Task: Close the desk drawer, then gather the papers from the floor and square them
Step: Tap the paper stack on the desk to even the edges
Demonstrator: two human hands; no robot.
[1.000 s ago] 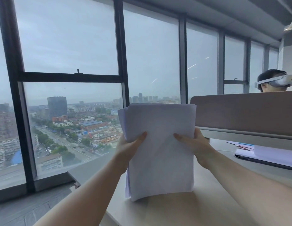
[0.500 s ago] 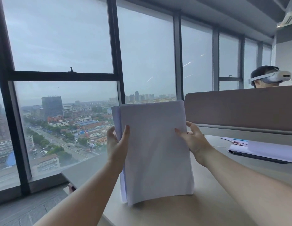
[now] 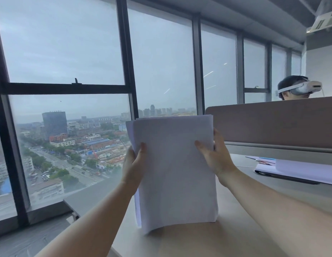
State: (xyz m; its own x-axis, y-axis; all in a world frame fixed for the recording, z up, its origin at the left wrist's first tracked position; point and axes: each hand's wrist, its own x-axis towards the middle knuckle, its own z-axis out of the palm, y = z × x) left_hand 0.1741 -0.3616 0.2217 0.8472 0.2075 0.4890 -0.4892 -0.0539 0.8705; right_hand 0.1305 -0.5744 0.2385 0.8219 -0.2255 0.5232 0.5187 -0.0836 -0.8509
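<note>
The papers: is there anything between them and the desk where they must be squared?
Nothing visible. The papers stand upright with their bottom edge on the bare desk, left hand and right hand gripping the sides. The notebook lies apart, far right.

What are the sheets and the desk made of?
Sheets: plain white paper, matte; they are thin and the bottom edge bows where it stands on the desk. Desk: probably light wood-look laminate, smooth with a soft sheen; grain is not clear.
</note>
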